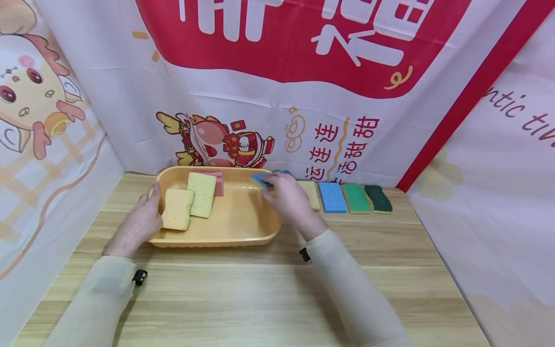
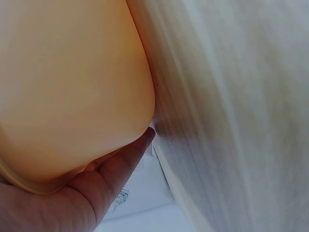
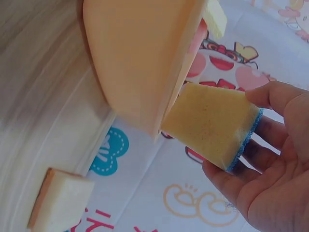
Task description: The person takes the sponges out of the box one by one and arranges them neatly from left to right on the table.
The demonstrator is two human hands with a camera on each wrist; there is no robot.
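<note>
A yellow-orange plastic basin (image 1: pixel 236 219) stands on the wooden table. My left hand (image 1: pixel 139 220) grips its left end, with fingers along the outer wall in the left wrist view. Over the basin's right end, my right hand (image 1: pixel 291 198) pinches a sponge (image 3: pixel 210 123) by its edges; it is yellow with a blue scouring side. Inside the basin, toward the left, lie a cream sponge (image 1: pixel 177 209), a pale yellow sponge (image 1: pixel 202 193) and a pink sponge (image 1: pixel 218 185), partly covered by the yellow one.
To the right of the basin, a row along the back holds a cream sponge (image 1: pixel 311 194), a blue sponge (image 1: pixel 332 197), a green sponge (image 1: pixel 357 198) and a dark green sponge (image 1: pixel 378 199). A printed cloth (image 1: pixel 243 91) hangs right behind the table.
</note>
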